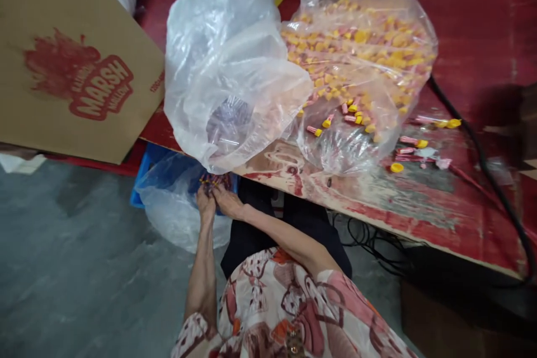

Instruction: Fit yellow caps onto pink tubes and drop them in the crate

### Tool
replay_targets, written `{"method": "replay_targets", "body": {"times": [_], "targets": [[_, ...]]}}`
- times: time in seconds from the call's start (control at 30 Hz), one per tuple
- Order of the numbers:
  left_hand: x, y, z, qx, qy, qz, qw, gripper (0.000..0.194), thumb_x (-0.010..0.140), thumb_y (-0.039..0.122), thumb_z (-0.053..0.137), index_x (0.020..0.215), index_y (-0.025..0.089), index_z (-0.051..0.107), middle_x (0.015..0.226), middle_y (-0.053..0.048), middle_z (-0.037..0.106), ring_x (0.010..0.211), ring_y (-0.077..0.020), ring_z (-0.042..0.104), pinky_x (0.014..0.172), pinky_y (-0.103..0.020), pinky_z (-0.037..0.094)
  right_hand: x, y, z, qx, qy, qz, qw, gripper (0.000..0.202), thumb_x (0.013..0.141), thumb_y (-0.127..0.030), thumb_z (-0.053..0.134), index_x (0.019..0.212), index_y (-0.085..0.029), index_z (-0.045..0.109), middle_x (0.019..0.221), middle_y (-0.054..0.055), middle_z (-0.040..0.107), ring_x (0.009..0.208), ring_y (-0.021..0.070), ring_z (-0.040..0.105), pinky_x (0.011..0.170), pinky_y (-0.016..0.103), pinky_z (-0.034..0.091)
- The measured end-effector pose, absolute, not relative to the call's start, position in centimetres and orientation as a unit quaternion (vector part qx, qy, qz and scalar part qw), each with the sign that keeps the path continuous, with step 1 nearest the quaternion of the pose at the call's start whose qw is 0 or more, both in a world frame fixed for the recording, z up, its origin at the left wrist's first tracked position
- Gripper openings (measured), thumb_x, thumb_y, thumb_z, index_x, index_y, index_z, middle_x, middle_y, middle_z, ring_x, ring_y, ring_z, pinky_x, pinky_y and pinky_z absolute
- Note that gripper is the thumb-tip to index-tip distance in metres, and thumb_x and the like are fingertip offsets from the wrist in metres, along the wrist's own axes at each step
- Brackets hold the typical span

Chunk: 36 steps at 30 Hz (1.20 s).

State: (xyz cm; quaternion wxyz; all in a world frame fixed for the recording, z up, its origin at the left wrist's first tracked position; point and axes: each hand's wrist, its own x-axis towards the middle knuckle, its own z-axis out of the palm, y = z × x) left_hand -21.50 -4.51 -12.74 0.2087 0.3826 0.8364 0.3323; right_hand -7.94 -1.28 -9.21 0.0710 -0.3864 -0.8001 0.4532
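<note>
My left hand [205, 201] and my right hand [227, 201] are close together below the table edge, reaching into a blue crate [145, 174] lined with a clear plastic bag [176, 210]. At my fingertips lie small dark reddish tubes with yellow ends [218, 180]. The fingers are small, dim and partly hidden among these pieces, so whether they grip any is unclear. Above my hands, a clear plastic bag with tubes inside [229, 117] hangs slightly over the table edge. To its right rests a large bag of pink tubes with yellow caps [356, 61].
A cardboard box [79, 61] stands at the left. Loose capped tubes [413, 141] and a yellow cap [396, 167] lie on the worn red table [461, 201]. A black cable [482, 156] crosses its right side; more cables [373, 243] hang below.
</note>
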Motion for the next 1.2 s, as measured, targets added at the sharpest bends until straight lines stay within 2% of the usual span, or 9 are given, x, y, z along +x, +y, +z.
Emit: {"method": "replay_targets", "body": {"times": [0.1, 0.23, 0.37, 0.5, 0.6, 0.73, 0.9, 1.07, 1.2], "targets": [[-18.9, -4.1, -11.0, 0.381, 0.826, 0.407, 0.078, 0.036, 0.104, 0.024, 0.056, 0.136, 0.02, 0.072, 0.132, -0.019, 0.076, 0.14, -0.0355, 0.073, 0.134, -0.057, 0.057, -5.3, -1.9, -9.1, -0.343, -0.819, 0.449, 0.098, 0.049, 0.117, -0.009, 0.049, 0.162, -0.016, 0.067, 0.153, 0.022, 0.072, 0.114, 0.0281, 0.081, 0.098, 0.038, 0.07], [-15.5, -0.8, -7.8, 0.505, 0.729, 0.463, 0.007, 0.035, 0.116, 0.029, 0.05, 0.141, 0.019, 0.073, 0.142, -0.02, 0.074, 0.14, -0.0317, 0.073, 0.127, -0.047, 0.061, 2.1, -0.9, -9.2, -0.358, -0.815, 0.368, 0.27, 0.047, 0.121, -0.017, 0.047, 0.155, -0.024, 0.078, 0.144, 0.016, 0.079, 0.127, 0.0298, 0.08, 0.113, 0.042, 0.067], [-14.3, 4.9, -6.0, 0.635, 0.692, 0.339, 0.053, 0.039, 0.117, 0.023, 0.052, 0.148, 0.018, 0.075, 0.155, -0.021, 0.073, 0.154, -0.0356, 0.067, 0.139, -0.052, 0.053, 12.1, 4.1, -9.9, -0.532, -0.715, 0.18, 0.416, 0.047, 0.121, -0.021, 0.045, 0.155, -0.026, 0.078, 0.152, 0.017, 0.075, 0.15, 0.0329, 0.07, 0.131, 0.052, 0.06], [-14.6, 8.9, -5.8, 0.692, 0.696, 0.18, 0.058, 0.04, 0.111, 0.017, 0.058, 0.145, 0.021, 0.078, 0.172, -0.021, 0.066, 0.159, -0.0441, 0.064, 0.137, -0.062, 0.053, 19.4, 9.6, -11.0, -0.661, -0.633, 0.112, 0.386, 0.037, 0.122, -0.026, 0.047, 0.139, -0.019, 0.079, 0.143, 0.02, 0.074, 0.134, 0.034, 0.071, 0.12, 0.052, 0.064], [-15.2, 9.9, -5.2, 0.703, 0.68, 0.199, 0.056, 0.033, 0.111, 0.016, 0.058, 0.137, 0.021, 0.077, 0.162, -0.021, 0.07, 0.153, -0.0425, 0.069, 0.13, -0.059, 0.059, 21.6, 11.3, -11.7, -0.653, -0.637, 0.137, 0.387, 0.034, 0.123, -0.031, 0.048, 0.124, -0.02, 0.079, 0.13, 0.02, 0.076, 0.121, 0.0348, 0.071, 0.113, 0.054, 0.065], [-14.4, 10.0, -4.2, 0.644, 0.655, 0.386, 0.087, 0.021, 0.116, 0.025, 0.065, 0.134, 0.022, 0.073, 0.133, -0.014, 0.08, 0.128, -0.0307, 0.08, 0.115, -0.043, 0.067, 22.2, 10.2, -12.1, -0.618, -0.646, 0.127, 0.43, 0.036, 0.123, -0.035, 0.051, 0.141, -0.023, 0.081, 0.132, 0.017, 0.076, 0.124, 0.0335, 0.072, 0.114, 0.051, 0.064], [-8.0, 9.9, -4.6, 0.527, 0.589, 0.498, 0.357, 0.015, 0.118, 0.031, 0.071, 0.126, 0.019, 0.073, 0.082, 0.002, 0.072, 0.072, -0.0148, 0.072, 0.075, -0.026, 0.061, 22.7, 7.8, -11.6, -0.618, -0.632, 0.198, 0.424, 0.041, 0.121, -0.05, 0.057, 0.128, -0.022, 0.086, 0.121, 0.015, 0.081, 0.109, 0.0311, 0.075, 0.103, 0.047, 0.065], [-1.4, 9.7, -5.5, 0.519, 0.506, 0.458, 0.515, 0.015, 0.115, 0.029, 0.074, 0.125, 0.019, 0.077, 0.078, 0.004, 0.07, 0.069, -0.0137, 0.07, 0.073, -0.025, 0.06, 21.5, 5.8, -10.2, -0.537, -0.56, 0.404, 0.485, 0.054, 0.106, -0.074, 0.079, 0.132, -0.027, 0.079, 0.119, 0.007, 0.084, 0.099, 0.0247, 0.076, 0.093, 0.039, 0.066], [0.9, 9.1, -6.0, 0.63, 0.489, 0.39, 0.46, 0.01, 0.114, 0.028, 0.077, 0.12, 0.02, 0.077, 0.088, 0.002, 0.074, 0.078, -0.0159, 0.073, 0.077, -0.026, 0.061, 20.8, 3.8, -10.0, -0.518, -0.539, 0.447, 0.492, 0.058, 0.105, -0.076, 0.079, 0.138, -0.029, 0.072, 0.125, 0.007, 0.083, 0.107, 0.0261, 0.079, 0.099, 0.042, 0.068]]}}
